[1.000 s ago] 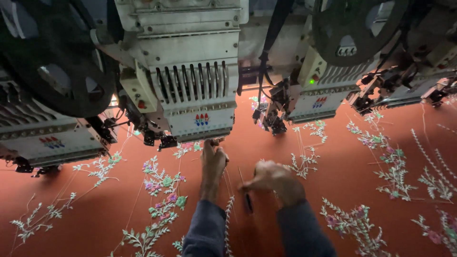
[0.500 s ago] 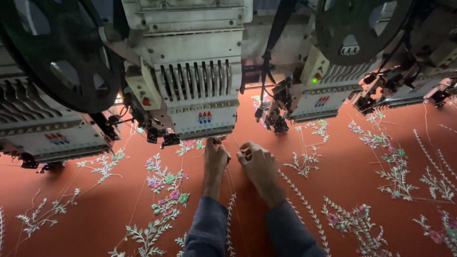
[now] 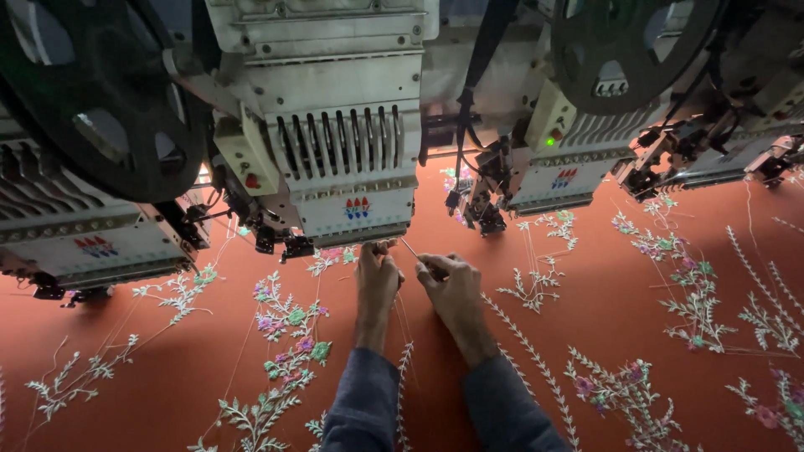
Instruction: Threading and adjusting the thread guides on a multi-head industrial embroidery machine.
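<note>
Thin tool pinched in right hand, left hand just beside

Matt rust-red cloth – raised thread embroidery – under glossy painted-metal machine heads.

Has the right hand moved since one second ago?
Yes. The right hand went forward, from lower on the orange cloth up toward the white machine head, close beside the left hand.

An embroidery workshop: multi-head embroidery machines over floral-stitched red fabric
</note>
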